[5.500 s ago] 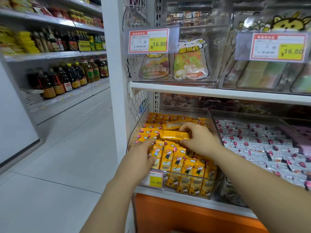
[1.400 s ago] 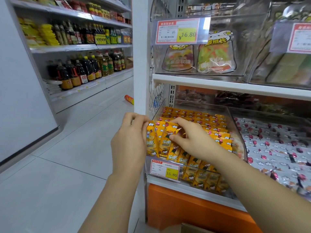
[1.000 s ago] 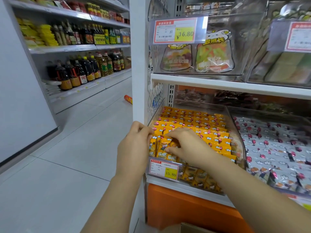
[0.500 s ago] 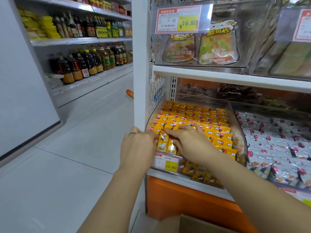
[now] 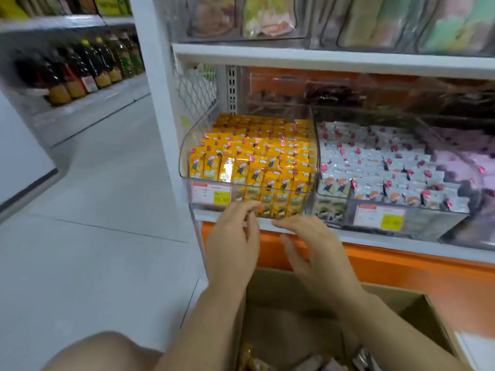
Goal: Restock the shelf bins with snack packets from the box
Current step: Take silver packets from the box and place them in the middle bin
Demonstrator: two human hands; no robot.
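The left hand (image 5: 231, 246) and the right hand (image 5: 317, 254) hang side by side, close but not touching, both empty with fingers loose. The left fingertips (image 5: 250, 208) reach the lower front wall of the clear bin (image 5: 185, 159); whether they touch it I cannot tell. The right hand's fingers lie level with the shelf's white front edge (image 5: 388, 238), pointing left. The bin sits at the shelf's left end, packed with upright yellow snack packets (image 5: 257, 153), a price tag (image 5: 211, 192) on its front. A second bin (image 5: 417, 220) of silver packets stands just beside it on the right. Below the forearms, against the orange base panel (image 5: 417, 274), is the open cardboard box (image 5: 407, 303), with blurred packets at its bottom. Bottles (image 5: 80, 73) line a shelf across the aisle.
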